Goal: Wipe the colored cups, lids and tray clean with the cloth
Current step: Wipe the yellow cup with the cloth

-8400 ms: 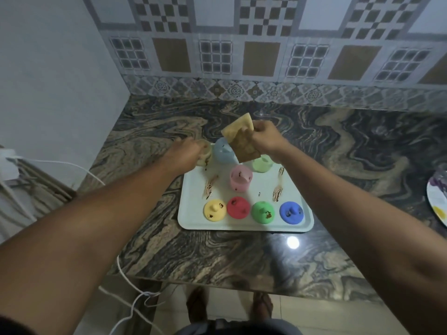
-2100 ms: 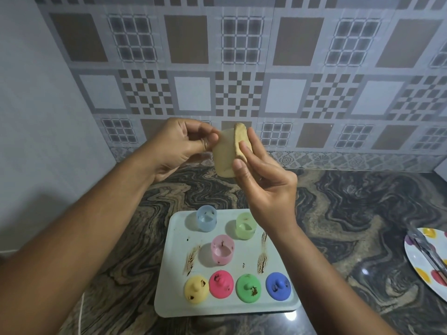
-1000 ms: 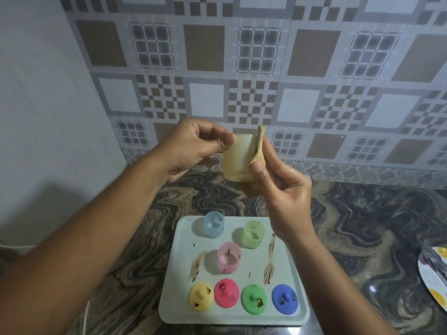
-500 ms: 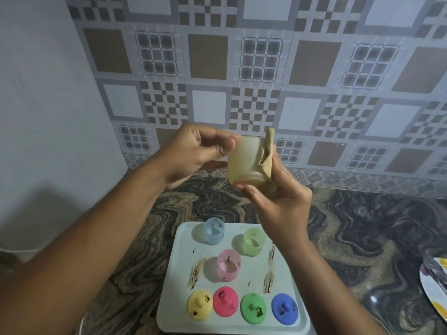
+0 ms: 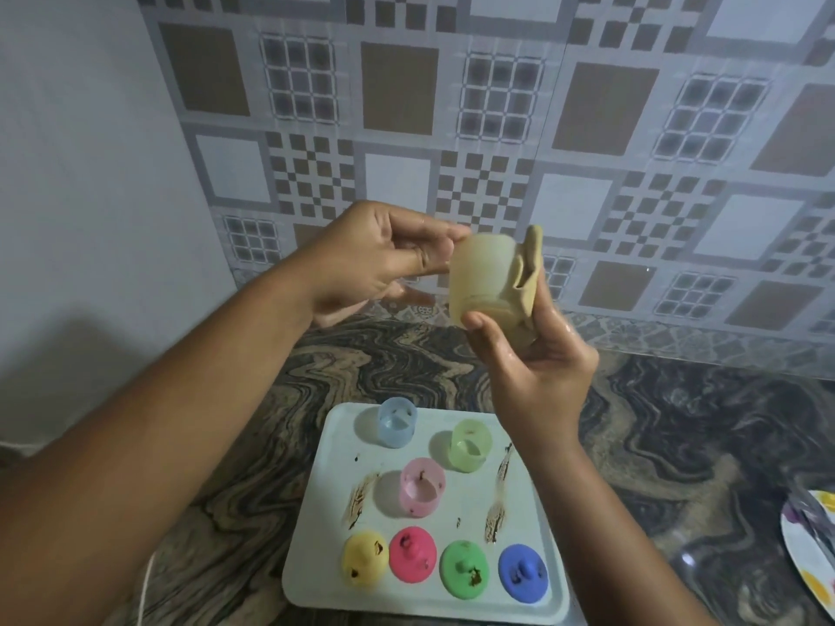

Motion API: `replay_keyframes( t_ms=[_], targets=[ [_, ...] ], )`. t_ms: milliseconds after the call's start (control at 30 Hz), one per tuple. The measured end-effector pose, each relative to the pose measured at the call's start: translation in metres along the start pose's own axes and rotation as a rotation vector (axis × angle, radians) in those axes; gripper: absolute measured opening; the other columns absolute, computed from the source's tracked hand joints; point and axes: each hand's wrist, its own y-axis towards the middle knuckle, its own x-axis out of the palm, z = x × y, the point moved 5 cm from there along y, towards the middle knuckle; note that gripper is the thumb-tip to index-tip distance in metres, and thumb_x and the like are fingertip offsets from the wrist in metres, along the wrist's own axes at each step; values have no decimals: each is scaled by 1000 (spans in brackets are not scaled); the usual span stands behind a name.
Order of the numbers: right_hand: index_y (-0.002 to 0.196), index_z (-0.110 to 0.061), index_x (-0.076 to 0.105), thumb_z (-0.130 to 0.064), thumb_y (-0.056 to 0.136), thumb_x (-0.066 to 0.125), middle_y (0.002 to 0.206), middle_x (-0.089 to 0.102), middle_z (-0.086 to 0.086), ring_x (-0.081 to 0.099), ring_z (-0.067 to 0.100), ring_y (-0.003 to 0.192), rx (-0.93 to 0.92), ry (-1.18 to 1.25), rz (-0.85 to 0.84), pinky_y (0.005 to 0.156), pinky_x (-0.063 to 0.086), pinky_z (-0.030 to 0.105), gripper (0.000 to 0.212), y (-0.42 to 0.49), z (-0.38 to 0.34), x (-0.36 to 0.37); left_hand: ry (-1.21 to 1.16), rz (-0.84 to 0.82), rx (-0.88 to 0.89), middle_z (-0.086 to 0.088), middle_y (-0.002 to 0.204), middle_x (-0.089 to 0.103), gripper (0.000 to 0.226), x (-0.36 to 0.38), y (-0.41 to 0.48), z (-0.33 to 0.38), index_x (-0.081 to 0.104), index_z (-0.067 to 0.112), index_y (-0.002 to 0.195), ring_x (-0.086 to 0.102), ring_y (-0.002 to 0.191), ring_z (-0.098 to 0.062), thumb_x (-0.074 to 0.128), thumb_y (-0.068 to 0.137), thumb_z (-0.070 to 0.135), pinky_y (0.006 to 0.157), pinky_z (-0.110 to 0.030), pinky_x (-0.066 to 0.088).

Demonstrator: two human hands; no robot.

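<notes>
My L hand [image 5: 375, 259] pinches the yellow cup [image 5: 483, 277] by one end, raised so I can turn it. R hand [image 5: 537, 368] clamps the cloth [image 5: 528, 273] against its side, thumb underneath. Tray [image 5: 472, 492] below, w/ brown smears, not yet wiped.

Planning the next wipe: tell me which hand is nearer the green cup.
Right. The right hand, holding the cloth against the yellow cup, hangs just above the green cup in the picture; the left hand, at the yellow cup's other end, sits higher and further left.
</notes>
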Motion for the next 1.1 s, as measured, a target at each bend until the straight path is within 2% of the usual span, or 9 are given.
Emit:
replay_keyframes(
  t_ms=[167,300,400,500,633,733,833,1000,1100],
  targets=[
    [146,6,40,-24,80,87,140,56,35,59,51,126,-210,-211,-71,96,55,62,87,-1,-5,2,70,59,26,2,85,76,27,1,2,4,73,11,94,72,89,-13,75,69,22,70,-43,62],
    [146,5,48,-33,80,88,125,65,36,71,38,108,-63,-35,17,89,59,60,86,-4,-5,2,185,48,59,3,105,76,35,4,3,13,75,18,102,71,102,-12,73,72,36,79,-47,61],
    [148,2,44,-19,79,88,122,65,37,69,23,95,2,82,26,90,61,54,85,-4,-8,5,119,32,-4,-2,111,74,41,8,3,5,72,11,111,71,103,-14,66,78,35,78,-43,61],
    [143,10,48,-27,82,86,135,60,35,67,40,119,-112,-94,-16,96,58,54,81,-1,-11,3,33,54,-20,-2,90,76,32,8,2,6,73,7,97,73,87,-14,69,75,29,68,-36,61],
    [141,4,44,-25,82,85,145,49,32,49,22,141,-351,-328,-29,112,48,31,78,3,-25,5,265,132,99,3,85,77,33,9,2,24,78,17,88,72,86,-10,73,70,45,79,-44,62],
    [142,10,41,-22,83,84,146,48,33,52,38,138,-358,-266,10,108,52,48,80,10,-27,2,224,99,98,4,105,76,38,7,0,30,77,16,103,71,102,-14,66,79,44,89,-49,58],
    [140,17,42,-12,81,86,146,47,33,55,46,133,-364,-258,16,96,57,59,80,15,-31,-1,129,66,94,1,105,76,28,3,1,30,76,17,102,70,104,-18,69,77,29,89,-50,57],
    [135,9,54,-20,82,89,145,50,34,50,21,140,-501,-480,-43,110,48,23,70,15,-49,7,200,74,187,3,84,76,18,7,-1,42,74,19,89,73,89,-15,72,73,27,77,-41,62],
    [136,10,53,-20,81,88,144,50,33,52,29,138,-493,-453,-40,111,48,26,71,16,-49,4,243,91,215,3,90,77,24,8,-3,44,76,21,93,72,93,-17,72,75,36,81,-41,61]
  ],
)
